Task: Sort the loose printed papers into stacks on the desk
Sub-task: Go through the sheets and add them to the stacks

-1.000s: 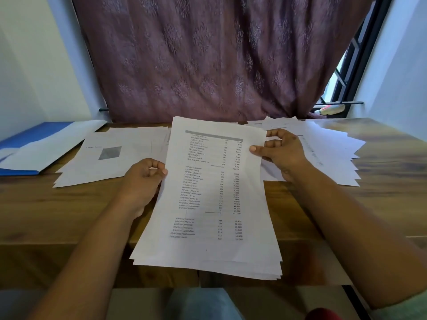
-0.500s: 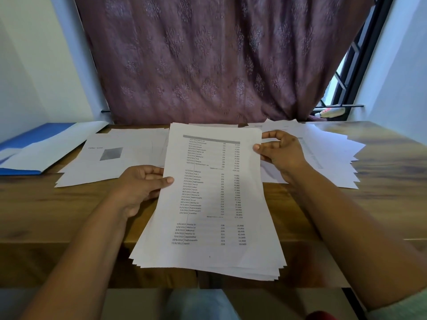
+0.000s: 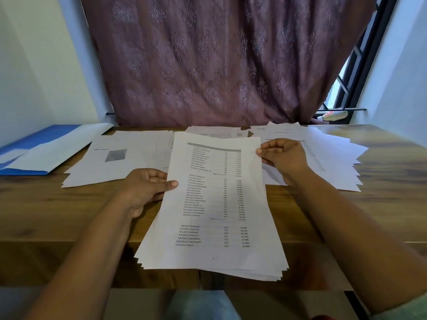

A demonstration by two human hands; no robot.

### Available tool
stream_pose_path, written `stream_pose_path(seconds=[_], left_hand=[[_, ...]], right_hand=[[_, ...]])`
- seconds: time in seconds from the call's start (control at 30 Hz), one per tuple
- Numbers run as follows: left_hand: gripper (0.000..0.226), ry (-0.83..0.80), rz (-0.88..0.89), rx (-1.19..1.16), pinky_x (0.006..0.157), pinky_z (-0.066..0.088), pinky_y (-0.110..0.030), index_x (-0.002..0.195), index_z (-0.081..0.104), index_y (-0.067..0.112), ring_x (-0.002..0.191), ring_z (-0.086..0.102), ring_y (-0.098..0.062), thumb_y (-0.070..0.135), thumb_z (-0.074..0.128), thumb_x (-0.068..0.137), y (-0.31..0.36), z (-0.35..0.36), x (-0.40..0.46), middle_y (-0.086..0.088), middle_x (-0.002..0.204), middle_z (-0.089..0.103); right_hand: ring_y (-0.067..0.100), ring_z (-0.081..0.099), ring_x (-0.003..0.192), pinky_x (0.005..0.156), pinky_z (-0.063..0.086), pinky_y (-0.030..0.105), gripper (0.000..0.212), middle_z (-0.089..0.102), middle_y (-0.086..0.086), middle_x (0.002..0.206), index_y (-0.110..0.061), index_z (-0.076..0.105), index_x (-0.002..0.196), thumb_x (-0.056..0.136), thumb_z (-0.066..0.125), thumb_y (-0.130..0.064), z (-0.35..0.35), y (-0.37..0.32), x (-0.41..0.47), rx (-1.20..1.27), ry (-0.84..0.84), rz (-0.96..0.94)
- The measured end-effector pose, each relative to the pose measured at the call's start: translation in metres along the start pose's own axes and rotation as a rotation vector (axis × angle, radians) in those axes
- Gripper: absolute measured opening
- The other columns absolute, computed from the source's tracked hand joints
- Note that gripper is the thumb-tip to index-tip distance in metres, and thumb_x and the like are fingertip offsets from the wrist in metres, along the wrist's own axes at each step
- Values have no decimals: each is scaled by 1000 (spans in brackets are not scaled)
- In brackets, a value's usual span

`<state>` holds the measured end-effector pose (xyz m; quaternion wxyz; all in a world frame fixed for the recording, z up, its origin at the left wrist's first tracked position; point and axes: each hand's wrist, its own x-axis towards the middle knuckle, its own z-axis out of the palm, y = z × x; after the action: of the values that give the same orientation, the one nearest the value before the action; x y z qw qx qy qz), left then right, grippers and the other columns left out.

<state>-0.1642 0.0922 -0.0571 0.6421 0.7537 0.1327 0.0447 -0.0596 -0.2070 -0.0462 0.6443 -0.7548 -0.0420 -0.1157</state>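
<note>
Sheaf of printed papers (image 3: 215,204), over desk (image 3: 69,215) front edge: left grip (image 3: 147,190) clamped on left margin; right grip (image 3: 283,158) pinching top right corner.

Wooden desk (image 3: 392,204) against pale walls (image 3: 34,65); mauve patterned curtain (image 3: 219,65) covers black-framed window (image 3: 353,77), daylight at right.

Bare wood of the desk (image 3: 57,213) lies open at the near left and near right. The held sheaf (image 3: 215,204) blocks the middle. Farther back, 2 paper spreads, left stack (image 3: 120,162) and right stack (image 3: 332,158), plus a blue folder (image 3: 30,148) at far left, cover the surface.
</note>
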Motion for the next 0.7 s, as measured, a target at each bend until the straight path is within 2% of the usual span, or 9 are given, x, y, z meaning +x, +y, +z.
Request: stream_pose_path(seconds=[0.07, 0.13, 0.23, 0.3, 0.43, 0.5, 0.57, 0.63, 0.7], left_hand=[[31, 14, 0, 7, 61, 57, -23, 99, 69, 3, 82, 74, -19, 10, 82, 72, 0, 1, -1, -6, 89, 77], [33, 31, 8, 9, 59, 58, -22, 97, 68, 2, 79, 75, -18, 10, 84, 69, 1, 2, -1, -6, 87, 77], [34, 29, 25, 7, 64, 59, -25, 95, 67, 1, 80, 75, -20, 12, 85, 67, 1, 3, -2, -7, 85, 77], [33, 42, 39, 7, 69, 58, -28, 95, 69, 3, 82, 74, -22, 15, 85, 69, 0, 3, -2, -7, 86, 77], [19, 73, 41, 30, 55, 53, -18, 92, 70, 8, 76, 72, -16, 15, 80, 78, -1, 3, -1, 0, 82, 77], [16, 61, 39, 59, 58, 52, -19, 94, 70, 9, 81, 73, -17, 15, 77, 81, -2, 3, 0, -1, 87, 77], [15, 54, 47, 72, 61, 52, -20, 96, 69, 10, 84, 72, -18, 14, 76, 83, -2, 4, 0, -3, 91, 76], [13, 55, 57, 91, 61, 52, -19, 96, 68, 12, 86, 71, -16, 14, 74, 85, -2, 5, 0, -1, 93, 74], [11, 60, 63, 108, 64, 52, -22, 95, 68, 13, 88, 70, -18, 15, 74, 86, -2, 5, 0, -1, 94, 74]], right_hand=[[18, 72, 86, 85, 58, 35, 11, 74, 3, 92, -18, 68, 78, 80, 77, -13, 0, 2, 2, -31, 31, -4], [21, 71, 90, 86, 58, 35, 10, 73, 3, 94, -20, 66, 80, 84, 74, -16, 0, 4, 6, -42, 48, -19], [26, 69, 93, 84, 59, 37, 9, 71, 7, 100, -18, 58, 86, 93, 64, -19, 2, 9, 10, -29, 15, -2], [26, 66, 92, 87, 57, 38, 6, 68, 6, 100, -19, 55, 93, 97, 56, -24, 4, 12, 13, -98, 52, -11], [27, 55, 96, 87, 46, 33, 19, 57, 9, 105, -15, 53, 116, 99, 44, -21, -22, 5, 23, -116, 355, 17], [28, 55, 105, 80, 41, 27, 14, 56, 13, 116, -21, 46, 111, 99, 41, -17, -47, 1, 32, -100, 520, 18], [27, 56, 110, 75, 35, 21, 10, 56, 14, 117, -21, 34, 107, 101, 41, -16, -67, 0, 39, -92, 663, 39], [28, 57, 110, 74, 32, 20, 12, 57, 14, 121, -16, 33, 112, 102, 41, -15, -81, 6, 45, -173, 732, 55], [30, 53, 117, 83, 34, 26, 29, 51, 14, 130, -10, 36, 127, 100, 45, -17, -88, 10, 51, -340, 694, 32]])
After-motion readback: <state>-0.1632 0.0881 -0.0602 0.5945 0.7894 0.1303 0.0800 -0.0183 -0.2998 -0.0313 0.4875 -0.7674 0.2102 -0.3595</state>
